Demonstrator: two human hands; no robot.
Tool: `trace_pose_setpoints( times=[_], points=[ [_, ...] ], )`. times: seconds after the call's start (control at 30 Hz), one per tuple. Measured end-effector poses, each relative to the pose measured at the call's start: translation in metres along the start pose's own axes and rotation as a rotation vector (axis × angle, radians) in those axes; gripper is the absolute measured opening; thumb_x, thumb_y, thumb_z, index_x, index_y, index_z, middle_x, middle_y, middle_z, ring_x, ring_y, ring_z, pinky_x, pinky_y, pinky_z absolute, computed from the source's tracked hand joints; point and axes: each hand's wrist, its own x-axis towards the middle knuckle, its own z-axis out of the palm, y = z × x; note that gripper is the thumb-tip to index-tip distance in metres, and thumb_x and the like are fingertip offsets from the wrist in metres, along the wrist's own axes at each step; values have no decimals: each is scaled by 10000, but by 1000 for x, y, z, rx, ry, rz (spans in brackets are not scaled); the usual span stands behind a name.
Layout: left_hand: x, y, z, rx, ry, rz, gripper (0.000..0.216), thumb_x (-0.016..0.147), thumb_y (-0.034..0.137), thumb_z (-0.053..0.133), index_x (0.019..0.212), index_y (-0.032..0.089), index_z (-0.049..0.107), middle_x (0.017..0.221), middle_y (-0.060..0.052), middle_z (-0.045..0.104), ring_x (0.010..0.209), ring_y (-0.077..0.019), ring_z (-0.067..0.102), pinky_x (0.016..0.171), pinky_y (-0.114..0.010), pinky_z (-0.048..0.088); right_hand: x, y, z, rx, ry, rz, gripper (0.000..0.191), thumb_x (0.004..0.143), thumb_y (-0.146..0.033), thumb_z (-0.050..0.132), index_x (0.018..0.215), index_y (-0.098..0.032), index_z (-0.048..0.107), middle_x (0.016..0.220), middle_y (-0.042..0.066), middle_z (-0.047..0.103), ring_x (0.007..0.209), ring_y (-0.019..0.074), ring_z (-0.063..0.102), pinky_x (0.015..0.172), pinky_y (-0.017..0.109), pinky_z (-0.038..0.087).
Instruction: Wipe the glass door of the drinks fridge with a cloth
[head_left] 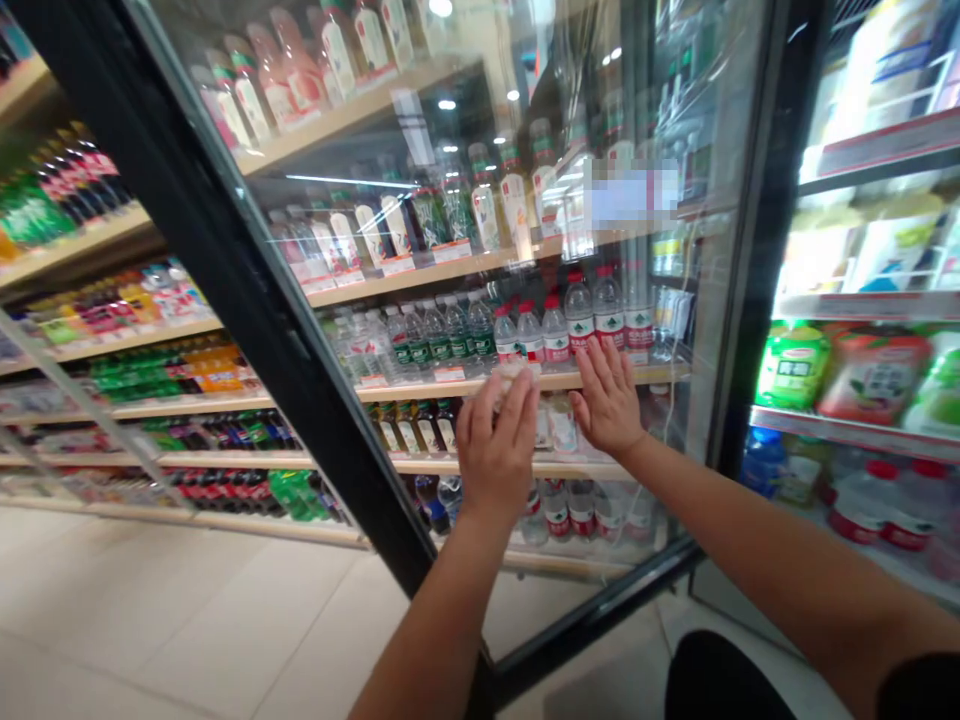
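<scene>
A glass fridge door point(600, 560) with a black frame stands swung outward before me. Against its pane, my left hand point(496, 435) curls over a crumpled whitish cloth or tissue point(514, 372); most of it is hidden under the fingers. My right hand point(609, 400) lies flat on the same pane, slightly higher and to the right, fingers stretched and holding nothing. Through the glass, water bottles with red caps point(555, 330) show just above my hands, on a shelf behind the door.
At the left, long shelves point(187, 405) carry soda bottles and packaged drinks. On the right, the lit fridge interior holds green and red packages point(874, 375) and red-capped bottles point(862, 500). Pale floor tiles point(187, 610) spread below, and a dark-clothed knee point(720, 680) is at the bottom.
</scene>
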Motion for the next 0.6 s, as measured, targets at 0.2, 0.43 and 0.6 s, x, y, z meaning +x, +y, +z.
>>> trace_pose_setpoints(
  times=[0.2,0.43,0.6],
  points=[
    [-10,10,8,-18,-20,91,375,958,170,513,1315,259,587,1319,-23,645,1272,-197,518,1141,-395,307,0,-1,0,22,-12,11,693,983,-371,395,1584,-205,92,1623,106,264,1528,268,156,1225,505,189],
    [39,-16,3,120,82,-56,403,943,179,548,1326,300,578,1380,22,599,1315,-231,451,1114,-425,317,0,-1,0,28,-3,12,685,985,-359,390,1583,-210,91,1618,101,281,1530,265,148,1222,507,195],
    [27,0,11,45,-21,105,394,974,192,485,1356,265,549,1398,41,583,1283,-203,480,1117,-393,328,-1,0,1,40,-4,-6,687,981,-352,403,1581,-194,110,1613,113,289,1532,264,133,1222,509,191]
  ],
)
